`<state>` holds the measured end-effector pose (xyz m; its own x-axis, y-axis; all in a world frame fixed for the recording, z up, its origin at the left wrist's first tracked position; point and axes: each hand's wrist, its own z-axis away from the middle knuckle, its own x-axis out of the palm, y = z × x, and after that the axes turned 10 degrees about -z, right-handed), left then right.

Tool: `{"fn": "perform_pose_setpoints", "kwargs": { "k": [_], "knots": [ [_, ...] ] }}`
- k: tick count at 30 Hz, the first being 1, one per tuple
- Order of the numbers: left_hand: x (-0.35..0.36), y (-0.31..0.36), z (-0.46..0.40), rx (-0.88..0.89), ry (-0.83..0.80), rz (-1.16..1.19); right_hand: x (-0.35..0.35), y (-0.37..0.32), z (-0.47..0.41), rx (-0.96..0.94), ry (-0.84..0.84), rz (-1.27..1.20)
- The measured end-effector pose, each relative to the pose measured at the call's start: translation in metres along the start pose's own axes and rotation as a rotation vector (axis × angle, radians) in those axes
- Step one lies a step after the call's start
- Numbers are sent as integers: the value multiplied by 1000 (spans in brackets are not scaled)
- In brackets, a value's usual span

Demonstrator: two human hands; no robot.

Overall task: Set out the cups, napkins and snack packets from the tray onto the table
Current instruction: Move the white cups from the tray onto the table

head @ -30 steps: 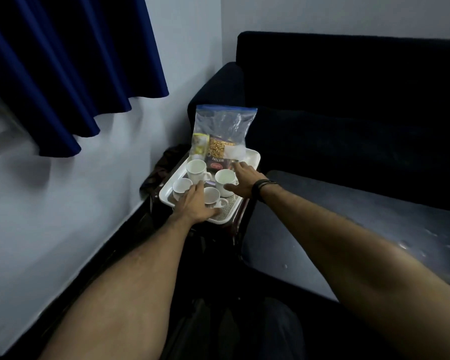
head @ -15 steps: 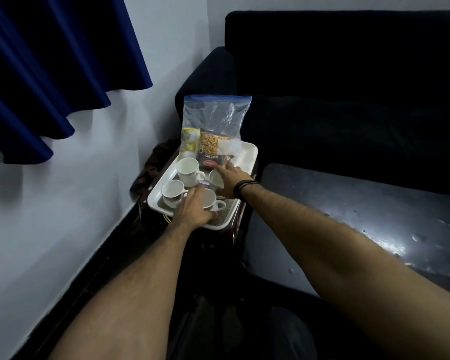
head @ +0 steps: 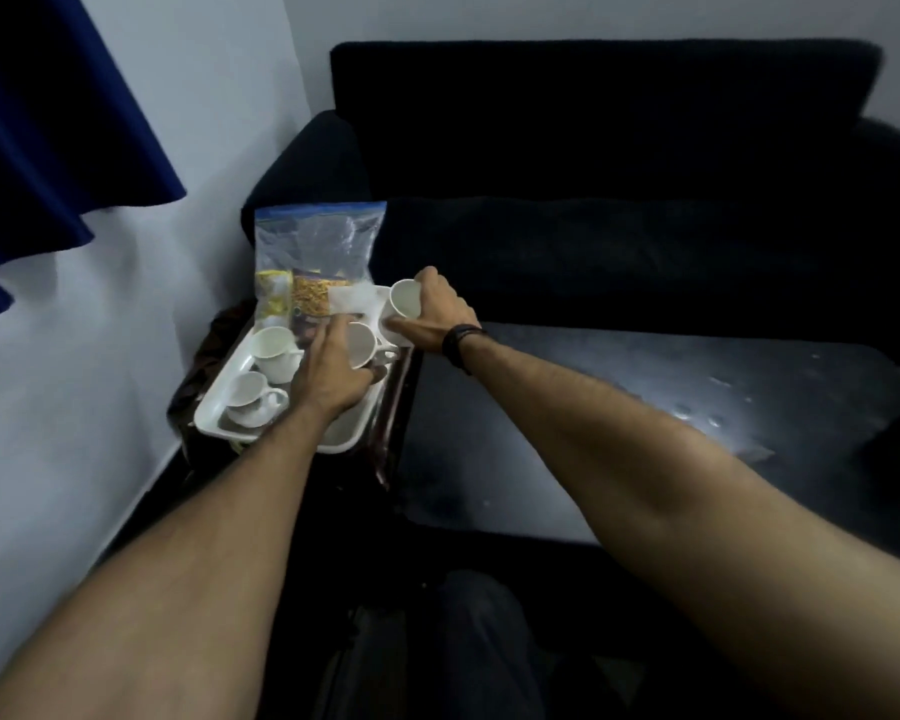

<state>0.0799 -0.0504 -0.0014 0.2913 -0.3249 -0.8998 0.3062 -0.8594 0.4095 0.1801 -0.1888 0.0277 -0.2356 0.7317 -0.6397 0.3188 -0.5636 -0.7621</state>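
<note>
A white tray (head: pixel 214 415) rests on a small dark stand left of the table. My right hand (head: pixel 437 309) grips a white cup (head: pixel 405 299), tilted and lifted over the tray's far right corner. My left hand (head: pixel 333 374) is closed around a second white cup (head: pixel 362 345) above the tray. Two more white cups stay on the tray, one in the middle (head: pixel 274 348) and one near the front left (head: pixel 248 394). A clear zip bag (head: pixel 318 252) holding snack packets and a white napkin stands at the tray's far end.
The dark glossy table (head: pixel 619 423) lies right of the tray, with water drops near its right side. A black sofa (head: pixel 593 174) runs behind it. The white wall (head: pixel 74 381) and a blue curtain (head: pixel 48 122) are on the left. My knees are at the bottom.
Both hands have closed on cups and raised them off the tray. The right hand's cup has moved up and right toward the table; the view has shifted slightly.
</note>
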Motion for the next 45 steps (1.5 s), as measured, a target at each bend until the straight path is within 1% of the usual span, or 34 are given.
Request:
{"fn": "perform_pose_setpoints", "kwargs": {
  "k": [5, 11, 14, 18, 22, 25, 30, 35, 38, 40, 42, 45],
  "knots": [
    [34, 84, 28, 138, -129, 32, -89, 67, 44, 126, 102, 41],
    [93, 171, 65, 301, -361, -49, -175, 161, 114, 306, 193, 117],
    [121, 202, 80, 372, -441, -100, -201, 202, 141, 381, 208, 152],
    [153, 231, 90, 404, -507, -156, -217, 242, 161, 465, 238, 172],
    [180, 249, 88, 390, -568, -190, -213, 270, 165, 519, 265, 166],
    [198, 257, 89, 360, -570, -221, -203, 290, 162, 550, 225, 173],
    [223, 263, 91, 224, -507, -193, -194, 320, 156, 490, 80, 213],
    [237, 271, 86, 43, -428, -129, -200, 325, 137, 398, -161, 286],
    [240, 274, 83, -15, -429, -89, -201, 325, 131, 359, -210, 341],
    [239, 273, 80, -2, -461, -90, -201, 326, 134, 347, -192, 319],
    [237, 270, 76, 54, -484, -122, -199, 326, 140, 350, -113, 264],
    [231, 264, 71, 197, -502, -175, -195, 324, 148, 422, 171, 259]
  ]
}}
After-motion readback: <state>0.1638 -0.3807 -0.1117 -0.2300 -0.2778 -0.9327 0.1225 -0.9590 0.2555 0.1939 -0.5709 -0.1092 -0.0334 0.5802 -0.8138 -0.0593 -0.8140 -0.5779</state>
